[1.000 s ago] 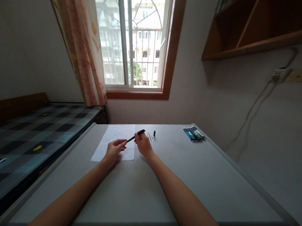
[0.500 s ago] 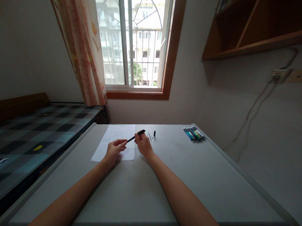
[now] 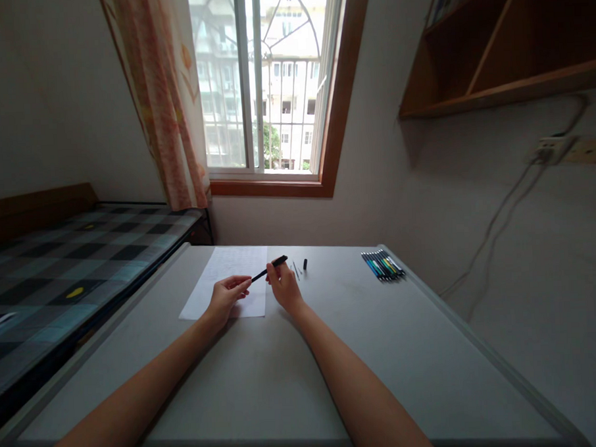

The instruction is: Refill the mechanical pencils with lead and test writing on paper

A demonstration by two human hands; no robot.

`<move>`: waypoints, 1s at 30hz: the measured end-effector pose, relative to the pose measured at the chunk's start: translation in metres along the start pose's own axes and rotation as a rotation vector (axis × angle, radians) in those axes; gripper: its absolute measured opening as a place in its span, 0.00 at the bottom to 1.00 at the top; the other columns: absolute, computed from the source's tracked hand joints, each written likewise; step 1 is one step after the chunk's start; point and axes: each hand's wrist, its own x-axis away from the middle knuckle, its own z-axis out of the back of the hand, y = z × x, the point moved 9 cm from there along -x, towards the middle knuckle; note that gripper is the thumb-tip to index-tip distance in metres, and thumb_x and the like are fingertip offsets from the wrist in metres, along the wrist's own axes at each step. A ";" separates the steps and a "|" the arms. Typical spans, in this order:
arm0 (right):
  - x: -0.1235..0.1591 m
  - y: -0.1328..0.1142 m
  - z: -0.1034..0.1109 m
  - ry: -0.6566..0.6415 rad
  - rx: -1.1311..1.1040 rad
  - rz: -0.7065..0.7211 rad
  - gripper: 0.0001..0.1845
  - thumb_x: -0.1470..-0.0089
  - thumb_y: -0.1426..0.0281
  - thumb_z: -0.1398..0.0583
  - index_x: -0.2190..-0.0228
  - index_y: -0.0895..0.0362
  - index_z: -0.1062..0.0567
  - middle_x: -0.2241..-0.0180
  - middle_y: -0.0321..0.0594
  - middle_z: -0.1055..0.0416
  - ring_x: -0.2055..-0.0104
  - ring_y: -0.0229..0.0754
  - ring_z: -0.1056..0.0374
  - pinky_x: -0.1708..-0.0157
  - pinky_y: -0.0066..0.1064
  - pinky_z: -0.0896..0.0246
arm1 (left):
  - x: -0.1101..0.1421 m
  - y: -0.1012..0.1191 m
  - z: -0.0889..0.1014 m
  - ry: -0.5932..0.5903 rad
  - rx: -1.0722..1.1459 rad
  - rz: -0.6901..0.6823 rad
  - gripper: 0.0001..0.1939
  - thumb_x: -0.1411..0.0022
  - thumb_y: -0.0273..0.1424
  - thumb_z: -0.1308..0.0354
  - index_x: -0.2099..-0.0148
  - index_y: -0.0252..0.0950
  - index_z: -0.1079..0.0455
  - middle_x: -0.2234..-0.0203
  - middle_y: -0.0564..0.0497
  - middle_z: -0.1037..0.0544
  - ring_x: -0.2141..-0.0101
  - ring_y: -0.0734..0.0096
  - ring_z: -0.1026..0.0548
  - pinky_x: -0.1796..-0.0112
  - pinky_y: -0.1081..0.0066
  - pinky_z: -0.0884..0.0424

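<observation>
A black pen is held between my two hands, tilted up toward the right. My left hand pinches its lower left end. Around its thicker upper right part, the fingers of my right hand are closed. Beneath my left hand lies a white sheet of paper with faint marks on it. Just right of my right hand, a thin pen refill and a small black pen cap rest on the table; another tiny piece beside them is too small to make out.
The white table has a raised edge along its sides. A row of several pens lies near the right edge. Left of the table is a bed with a checked cover. A wooden shelf hangs at the upper right.
Almost nothing differs. The pen and my right hand have shifted very slightly to the right; both hands keep hold of the pen.
</observation>
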 end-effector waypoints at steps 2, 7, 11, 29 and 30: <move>0.000 0.000 0.000 -0.002 -0.001 -0.005 0.16 0.43 0.58 0.52 0.69 0.57 0.35 0.78 0.37 0.30 0.75 0.38 0.33 0.74 0.27 0.42 | 0.000 0.001 0.000 0.007 -0.002 -0.004 0.20 0.63 0.39 0.32 0.67 0.32 0.25 0.76 0.49 0.25 0.77 0.75 0.30 0.73 0.73 0.36; -0.001 0.001 0.000 0.001 -0.001 -0.002 0.16 0.43 0.58 0.52 0.69 0.56 0.35 0.79 0.37 0.31 0.76 0.37 0.33 0.75 0.26 0.42 | -0.001 0.000 0.000 -0.006 -0.010 -0.014 0.20 0.62 0.39 0.33 0.66 0.32 0.25 0.76 0.49 0.25 0.77 0.75 0.29 0.72 0.73 0.35; -0.001 0.000 0.000 0.003 -0.002 0.003 0.15 0.43 0.58 0.52 0.70 0.57 0.35 0.79 0.36 0.31 0.76 0.37 0.34 0.75 0.26 0.42 | -0.001 -0.001 -0.001 -0.024 -0.015 -0.022 0.19 0.61 0.39 0.33 0.66 0.33 0.25 0.76 0.49 0.25 0.77 0.75 0.30 0.72 0.74 0.35; -0.011 0.009 -0.004 0.022 -0.445 -0.143 0.14 0.55 0.60 0.40 0.73 0.59 0.30 0.78 0.35 0.32 0.78 0.34 0.36 0.77 0.25 0.39 | 0.009 0.001 -0.020 -0.161 -0.064 0.055 0.18 0.60 0.40 0.34 0.68 0.33 0.26 0.79 0.49 0.26 0.76 0.71 0.29 0.73 0.73 0.35; -0.010 0.009 -0.004 0.026 -0.453 -0.151 0.15 0.53 0.59 0.42 0.72 0.59 0.30 0.78 0.36 0.32 0.78 0.34 0.36 0.78 0.25 0.40 | 0.010 0.000 -0.023 -0.184 -0.067 0.068 0.18 0.60 0.40 0.34 0.68 0.33 0.26 0.78 0.49 0.26 0.76 0.71 0.29 0.73 0.73 0.35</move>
